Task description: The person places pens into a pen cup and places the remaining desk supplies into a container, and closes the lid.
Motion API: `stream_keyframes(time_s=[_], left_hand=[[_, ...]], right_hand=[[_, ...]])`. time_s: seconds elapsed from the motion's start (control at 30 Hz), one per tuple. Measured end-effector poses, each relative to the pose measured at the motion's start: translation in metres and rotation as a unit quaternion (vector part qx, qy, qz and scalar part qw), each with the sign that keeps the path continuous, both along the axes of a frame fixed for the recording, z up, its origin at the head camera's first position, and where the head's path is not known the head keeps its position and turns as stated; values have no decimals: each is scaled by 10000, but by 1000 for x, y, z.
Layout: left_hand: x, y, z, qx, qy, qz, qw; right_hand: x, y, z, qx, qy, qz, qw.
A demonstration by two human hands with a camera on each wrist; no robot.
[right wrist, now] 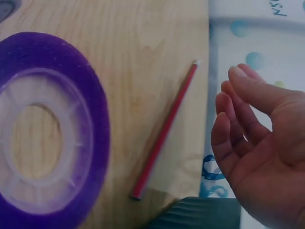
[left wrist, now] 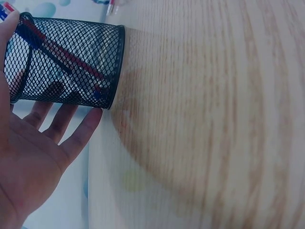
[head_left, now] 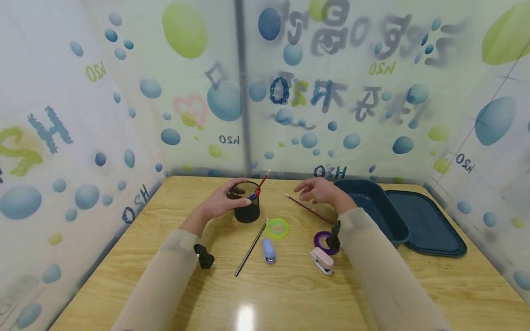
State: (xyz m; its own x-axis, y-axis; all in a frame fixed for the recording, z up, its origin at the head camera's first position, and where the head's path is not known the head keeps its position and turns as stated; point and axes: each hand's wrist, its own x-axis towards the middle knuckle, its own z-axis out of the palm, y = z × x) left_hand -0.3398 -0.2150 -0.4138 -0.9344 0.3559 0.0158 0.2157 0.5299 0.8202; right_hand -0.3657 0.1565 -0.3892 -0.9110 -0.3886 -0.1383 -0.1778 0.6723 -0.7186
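Note:
A black mesh pen cup (head_left: 247, 214) stands upright on the table, a red pencil (head_left: 263, 179) and red and blue pens (head_left: 255, 195) leaning out of its rim. My left hand (head_left: 218, 202) holds it from the left, thumb across the near side of the rim and fingers behind. In the left wrist view, those fingers (left wrist: 78, 131) reach along the mesh. My right hand (head_left: 322, 190) hovers over a second red pencil (head_left: 308, 208) lying on the table. The right wrist view has this hand's fingers loosely bent, holding nothing, apart from the pencil.
A dark pencil (head_left: 251, 248), a yellow-green tape roll (head_left: 284, 228) and a lilac stapler (head_left: 268, 250) lie mid-table. Near my right forearm are a purple tape roll (right wrist: 97, 124) and a pink stapler (head_left: 322, 260). A dark blue bin (head_left: 398, 230) and its flat tray-like lid (head_left: 426, 220) sit at right.

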Motion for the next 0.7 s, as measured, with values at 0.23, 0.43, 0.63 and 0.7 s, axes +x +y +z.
stream_keyframes(time_s=[0.23,0.43,0.63,0.7], left_hand=[[-1,1,1,-2,-71,20,10000],[0,1,1,-35,-45,15,10000],[0,0,1,13,-83,9,10000],[0,0,1,29,-94,7,10000]], right_hand=[[-3,-1,-13,258,-65,-306,9992],[-1,-5,-15,597,-23,-428,9973],[-3,-6,-22,912,-173,-331,9951],[-4,-7,-23,1045,-131,-252,9941]])
